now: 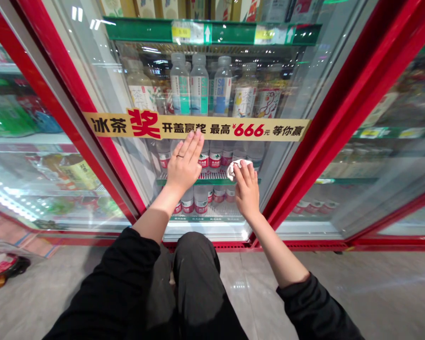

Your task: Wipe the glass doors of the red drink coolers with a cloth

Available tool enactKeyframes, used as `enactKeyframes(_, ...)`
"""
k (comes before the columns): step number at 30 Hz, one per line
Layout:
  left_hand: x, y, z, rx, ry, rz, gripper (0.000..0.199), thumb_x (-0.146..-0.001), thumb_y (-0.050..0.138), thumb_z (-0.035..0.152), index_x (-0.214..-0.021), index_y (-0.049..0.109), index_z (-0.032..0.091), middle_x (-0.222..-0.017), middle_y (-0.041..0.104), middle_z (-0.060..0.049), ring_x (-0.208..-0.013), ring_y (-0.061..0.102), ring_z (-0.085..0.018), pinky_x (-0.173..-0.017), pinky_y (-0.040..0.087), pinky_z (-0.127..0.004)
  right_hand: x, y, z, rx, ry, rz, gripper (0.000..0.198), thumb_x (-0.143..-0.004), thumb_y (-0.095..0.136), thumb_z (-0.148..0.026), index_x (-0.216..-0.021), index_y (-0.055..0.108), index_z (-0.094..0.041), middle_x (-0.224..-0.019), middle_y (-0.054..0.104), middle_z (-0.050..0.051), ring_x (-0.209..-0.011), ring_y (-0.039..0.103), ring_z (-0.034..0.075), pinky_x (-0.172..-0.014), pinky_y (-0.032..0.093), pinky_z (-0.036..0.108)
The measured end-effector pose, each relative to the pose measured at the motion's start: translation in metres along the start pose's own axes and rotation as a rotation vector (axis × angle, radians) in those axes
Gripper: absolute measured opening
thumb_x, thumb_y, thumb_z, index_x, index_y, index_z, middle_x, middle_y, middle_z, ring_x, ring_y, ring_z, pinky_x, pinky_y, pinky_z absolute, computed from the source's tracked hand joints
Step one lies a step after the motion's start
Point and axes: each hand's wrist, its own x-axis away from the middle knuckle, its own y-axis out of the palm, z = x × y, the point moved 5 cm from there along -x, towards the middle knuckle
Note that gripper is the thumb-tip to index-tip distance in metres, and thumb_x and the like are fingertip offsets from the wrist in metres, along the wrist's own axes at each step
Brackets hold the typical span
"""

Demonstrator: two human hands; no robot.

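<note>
My left hand (186,163) lies flat against the glass door (134,156) of a drinks fridge, fingers stretched upward to the lower edge of a yellow strip sticker (184,127) with Chinese print and "666". It holds nothing. Lower and to the right, my right hand (247,186) presses a crumpled white cloth (235,166) to the same glass, its fingers over the cloth. The palm side of both hands is hidden.
Behind the glass stand soda bottles (199,85) and red-labelled water bottles (215,158). Red door frames (326,123) run down both sides. Dark bottles (7,264) lie on the grey floor (386,293) at left. My knees (196,255) are close to the fridge.
</note>
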Motion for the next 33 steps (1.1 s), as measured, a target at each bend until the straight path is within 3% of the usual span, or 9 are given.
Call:
enactKeyframes(5, 0.001, 0.001, 0.000, 0.005, -0.002, 0.016, 0.099, -0.099, 0.051, 0.005, -0.179, -0.005, 0.023, -0.183, 0.027, -0.008, -0.169, 0.034, -0.026, -0.145, 0.014, -0.044, -0.022, -0.007, -0.005, -0.015, 0.080, 0.135, 0.099, -0.099, 0.037, -0.001, -0.179, -0.006, -0.040, -0.191, 0.008, 0.000, -0.177, 0.004, 0.030, -0.140, 0.030, 0.066)
enactKeyframes(7, 0.001, 0.000, 0.001, -0.003, 0.001, 0.028, 0.099, -0.098, 0.051, 0.005, -0.179, -0.003, 0.023, -0.183, 0.027, -0.008, -0.169, 0.035, -0.026, -0.145, 0.014, -0.044, -0.021, -0.004, -0.013, -0.028, 0.057, 0.090, 0.098, -0.099, 0.039, -0.001, -0.179, -0.003, -0.038, -0.191, 0.012, 0.000, -0.177, 0.005, 0.029, -0.140, 0.030, 0.065)
enactKeyframes(11, 0.000, -0.003, 0.002, -0.014, 0.020, 0.066, 0.099, -0.098, 0.052, 0.005, -0.180, -0.002, 0.023, -0.182, 0.029, -0.007, -0.169, 0.034, -0.024, -0.145, 0.014, -0.040, 0.001, 0.002, -0.014, -0.017, 0.018, -0.025, 0.091, -0.102, 0.041, -0.003, -0.179, 0.010, -0.042, -0.187, 0.029, 0.000, -0.175, 0.021, 0.028, -0.139, 0.035, 0.060)
enactKeyframes(14, 0.000, -0.002, 0.003, -0.022, 0.019, 0.067, 0.099, -0.098, 0.052, 0.005, -0.180, -0.002, 0.022, -0.182, 0.029, -0.008, -0.169, 0.034, -0.023, -0.145, 0.012, -0.040, 0.007, -0.005, 0.000, -0.020, 0.120, 0.066, 0.092, -0.103, 0.040, -0.005, -0.179, 0.001, -0.042, -0.190, 0.018, 0.001, -0.177, 0.014, 0.030, -0.138, 0.035, 0.065)
enactKeyframes(18, 0.001, 0.000, 0.002, -0.010, -0.001, 0.046, 0.097, -0.099, 0.050, 0.006, -0.180, -0.002, 0.023, -0.182, 0.028, -0.007, -0.170, 0.033, -0.024, -0.146, 0.012, -0.042, -0.021, -0.017, 0.010, -0.051, 0.201, 0.170, 0.098, -0.100, 0.035, -0.002, -0.178, -0.011, -0.040, -0.192, -0.002, 0.000, -0.177, 0.000, 0.033, -0.139, 0.027, 0.071)
enactKeyframes(22, 0.002, 0.001, 0.000, 0.034, -0.023, 0.025, 0.097, -0.099, 0.048, 0.005, -0.180, -0.001, 0.025, -0.183, 0.026, -0.005, -0.170, 0.031, -0.024, -0.146, 0.012, -0.044, -0.042, -0.020, 0.005, -0.055, 0.145, 0.120, 0.099, -0.099, 0.036, -0.002, -0.178, -0.010, -0.040, -0.192, 0.005, 0.001, -0.177, 0.002, 0.034, -0.139, 0.027, 0.073)
enactKeyframes(27, 0.001, -0.003, 0.002, 0.057, -0.043, -0.005, 0.097, -0.099, 0.049, 0.006, -0.179, -0.001, 0.026, -0.183, 0.023, -0.006, -0.171, 0.029, -0.026, -0.146, 0.012, -0.045, -0.004, -0.008, 0.009, 0.002, 0.046, -0.033, 0.091, -0.102, 0.038, -0.004, -0.180, 0.008, -0.040, -0.188, 0.028, 0.003, -0.175, 0.021, 0.031, -0.138, 0.035, 0.065)
enactKeyframes(30, 0.000, -0.006, 0.006, 0.050, -0.052, -0.010, 0.095, -0.101, 0.049, 0.008, -0.179, -0.001, 0.025, -0.184, 0.022, -0.007, -0.171, 0.028, -0.027, -0.146, 0.014, -0.047, 0.011, -0.012, 0.026, 0.002, 0.120, 0.061, 0.092, -0.102, 0.037, -0.005, -0.180, 0.002, -0.039, -0.190, 0.018, 0.004, -0.177, 0.014, 0.031, -0.137, 0.036, 0.067)
enactKeyframes(33, 0.000, -0.008, 0.011, 0.042, -0.061, 0.022, 0.095, -0.101, 0.049, 0.008, -0.180, -0.002, 0.025, -0.184, 0.021, -0.007, -0.171, 0.029, -0.028, -0.145, 0.017, -0.048, -0.002, -0.022, 0.034, -0.025, 0.169, 0.150, 0.096, -0.101, 0.034, -0.002, -0.178, -0.007, -0.040, -0.192, 0.003, 0.001, -0.177, 0.002, 0.031, -0.138, 0.030, 0.069)
